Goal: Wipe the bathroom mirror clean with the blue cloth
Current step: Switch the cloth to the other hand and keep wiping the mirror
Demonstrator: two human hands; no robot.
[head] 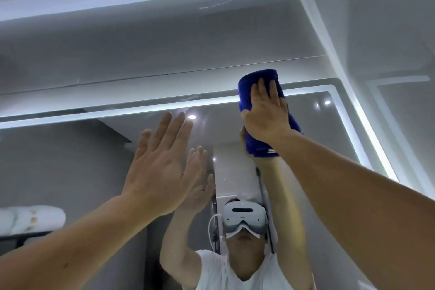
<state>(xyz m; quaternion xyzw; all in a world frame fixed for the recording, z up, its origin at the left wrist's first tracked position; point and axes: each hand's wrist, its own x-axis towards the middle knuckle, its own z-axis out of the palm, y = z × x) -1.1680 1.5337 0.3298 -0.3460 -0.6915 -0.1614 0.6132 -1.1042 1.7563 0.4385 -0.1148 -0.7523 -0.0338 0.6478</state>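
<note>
Now, writing: white mark low on the blue cloth [260, 76], too blurred to read.
Right hand [266, 114]: fingers straight, pressing the cloth flat against the mirror [317, 132] at its lit top edge.
Left hand [162, 165]: fingers spread, holding nothing, at the glass; contact unclear.

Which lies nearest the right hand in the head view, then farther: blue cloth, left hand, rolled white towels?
1. blue cloth, pressed under the right hand at the top of the mirror.
2. left hand, open, lower left.
3. rolled white towels, far lower left, reflected.
</note>
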